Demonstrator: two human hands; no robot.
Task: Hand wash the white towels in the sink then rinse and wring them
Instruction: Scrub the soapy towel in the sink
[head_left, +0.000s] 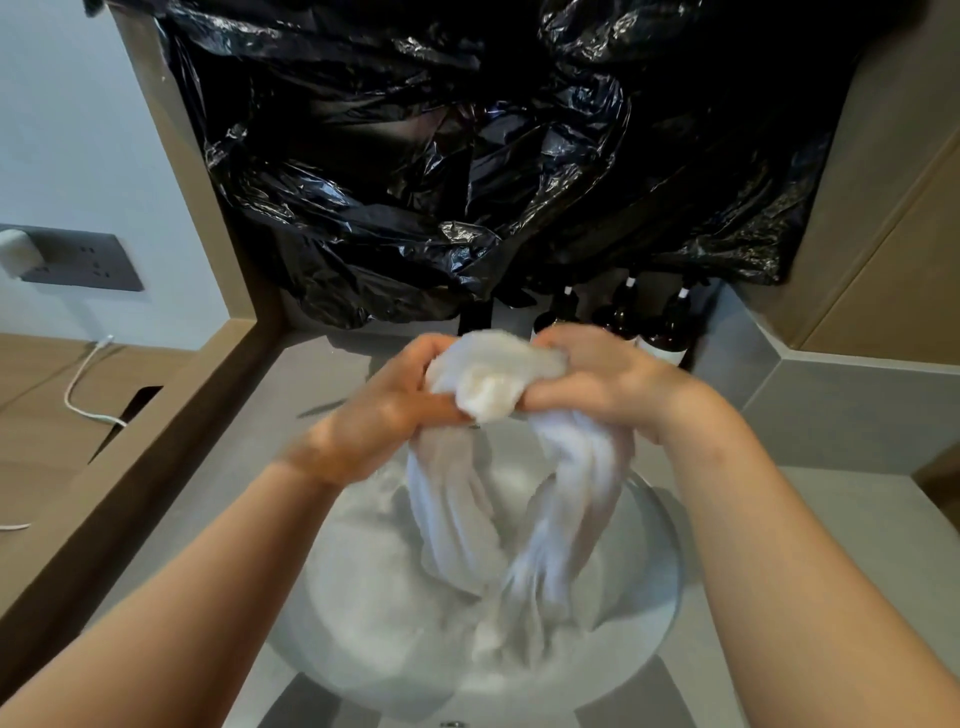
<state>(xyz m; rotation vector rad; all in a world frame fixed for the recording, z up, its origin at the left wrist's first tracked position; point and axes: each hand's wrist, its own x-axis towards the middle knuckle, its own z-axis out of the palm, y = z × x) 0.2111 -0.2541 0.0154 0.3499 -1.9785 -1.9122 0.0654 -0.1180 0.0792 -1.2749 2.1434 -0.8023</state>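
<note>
Black plastic sheeting (467, 156) covers the wall above the basin, hiding whatever lies behind it. Below it a grey counter (857, 415) surrounds a round sink (660, 597), which holds pale, cloudy water (whether it is soapy cannot be confirmed through the blur). More white fabric appears to lie submerged at the left of the bowl; this is uncertain.

Both forearms reach in from the bottom edge and meet above the sink. A white towel (493, 379) is bunched between the hands, with two long tails hanging down towards the water; the lower ends are blurred, so contact with the surface cannot be judged.

The left hand (384, 410) is closed around the towel's left side, fingers wrapped over the fabric. The right hand (592, 379) is likewise clenched on the right side, knuckles close to the left hand's.

Behind the hands stand three dark bottles (618, 317) at the back of the counter. A wall socket (78, 260) with a white cable (78, 384) sits well apart to the left.

Assessment: the step in hand reads as scrubbing, one gathered fold against another. To do it well, keep the grip firm, work short sections, shift along the length in turn, and keep the tails over the bowl so drips stay off the counter and away from the socket side.
</note>
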